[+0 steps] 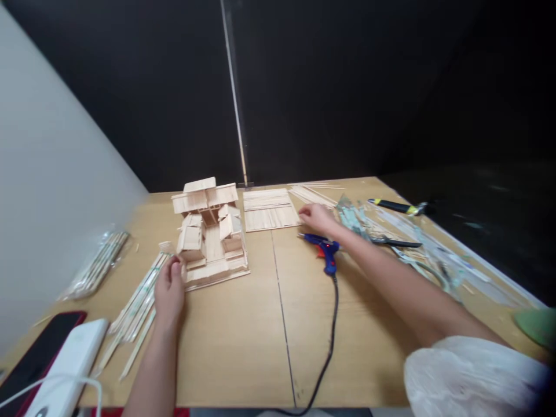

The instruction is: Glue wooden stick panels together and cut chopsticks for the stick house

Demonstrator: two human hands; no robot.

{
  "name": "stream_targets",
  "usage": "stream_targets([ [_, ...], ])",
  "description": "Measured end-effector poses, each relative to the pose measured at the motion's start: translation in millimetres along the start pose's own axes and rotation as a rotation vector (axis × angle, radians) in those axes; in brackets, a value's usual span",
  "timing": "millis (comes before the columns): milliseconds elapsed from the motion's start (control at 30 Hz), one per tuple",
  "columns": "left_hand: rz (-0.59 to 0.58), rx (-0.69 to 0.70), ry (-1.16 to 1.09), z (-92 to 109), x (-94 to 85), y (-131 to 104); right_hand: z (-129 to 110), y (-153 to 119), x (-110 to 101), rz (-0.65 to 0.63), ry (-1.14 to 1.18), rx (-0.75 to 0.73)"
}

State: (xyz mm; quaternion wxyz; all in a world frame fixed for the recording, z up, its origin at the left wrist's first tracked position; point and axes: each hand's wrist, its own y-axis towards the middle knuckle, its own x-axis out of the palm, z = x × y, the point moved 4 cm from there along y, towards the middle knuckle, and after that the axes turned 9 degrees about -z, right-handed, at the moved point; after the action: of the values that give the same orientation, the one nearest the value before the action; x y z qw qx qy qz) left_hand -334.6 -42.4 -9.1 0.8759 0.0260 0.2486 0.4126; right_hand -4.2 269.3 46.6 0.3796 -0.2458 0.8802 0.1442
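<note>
A model house [212, 243] built from thin wooden sticks, with several roofed blocks around a courtyard, sits left of the middle of the table. My left hand [169, 284] is at its left front edge, fingers curled against it. Behind and to the right lies a flat panel of wooden sticks [269, 211]. At the panel's right edge my right hand [320, 219] has its fingertips pinched together; what is between them, if anything, is too small to make out. Below my right wrist lies a blue glue gun [324, 248] with a red trigger, its nozzle facing left.
Paper-wrapped sticks [139, 301] and a bagged bundle [98, 263] lie left, near a phone [43, 347] and a white power bank [69, 365]. Loose sticks [315, 196], pliers [397, 207] and wrapper scraps [354, 217] lie right. The glue gun's cord [332, 336] crosses the front edge.
</note>
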Motion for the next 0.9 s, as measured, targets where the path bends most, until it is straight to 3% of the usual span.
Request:
stream_targets([
  [100,0.040,-0.001,0.031,3,-4.6,-3,-1,10,-3,-0.005,-0.088,0.010],
  [267,0.020,0.020,-0.019,10,-0.1,-9,-11,13,11,0.005,-0.267,-0.049],
  [400,0.042,0.037,-0.066,11,3.5,-11,25,36,7,0.065,-0.414,0.116],
  [533,0.103,0.010,-0.089,4,-0.1,-11,61,59,1,0.008,-0.536,0.213],
  [733,0.163,-0.002,-0.161,-3,-4.6,-9,77,70,2,-0.070,-0.546,0.264],
  [900,0.176,0.019,-0.192,-5,-3.9,-6,87,80,1,-0.007,-0.482,0.268],
])
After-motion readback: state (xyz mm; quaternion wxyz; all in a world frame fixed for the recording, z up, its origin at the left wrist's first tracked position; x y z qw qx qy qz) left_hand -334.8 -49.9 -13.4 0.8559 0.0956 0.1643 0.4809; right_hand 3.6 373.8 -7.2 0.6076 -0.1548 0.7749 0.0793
